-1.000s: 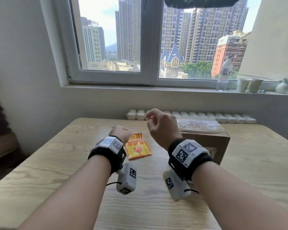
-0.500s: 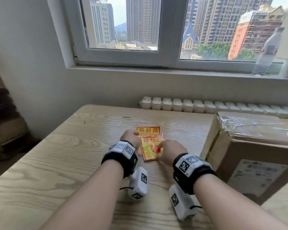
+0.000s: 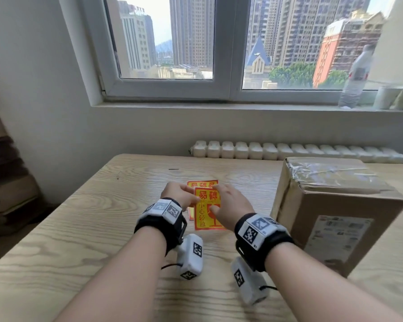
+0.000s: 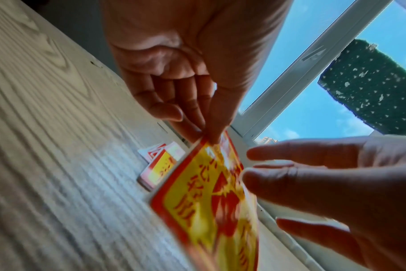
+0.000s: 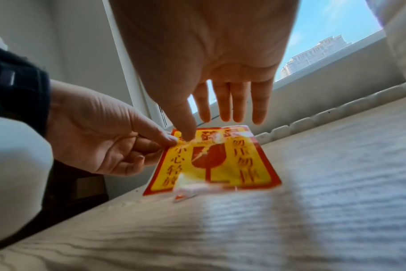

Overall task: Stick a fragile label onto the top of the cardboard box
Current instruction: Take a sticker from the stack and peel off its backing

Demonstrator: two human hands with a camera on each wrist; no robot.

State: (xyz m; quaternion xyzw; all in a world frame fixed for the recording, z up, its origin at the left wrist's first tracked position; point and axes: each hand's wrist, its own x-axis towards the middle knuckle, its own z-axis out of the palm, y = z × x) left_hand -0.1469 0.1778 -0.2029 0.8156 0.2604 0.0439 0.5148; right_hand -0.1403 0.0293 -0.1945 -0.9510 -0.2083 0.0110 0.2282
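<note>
Your right hand (image 5: 204,60) is hanging over the label (image 5: 211,163), with four fingers (image 5: 234,102) pointing straight down and not touching it. Your right thumb (image 5: 186,121) is reaching down to the top edge of the label. Your left hand (image 5: 104,139) is pinching the label's left top corner and lifting it, so the red and yellow label is tilting up off the wooden table (image 5: 313,201). A picture of a broken glass is showing in its middle. A window (image 5: 332,36) is shining behind.
</note>
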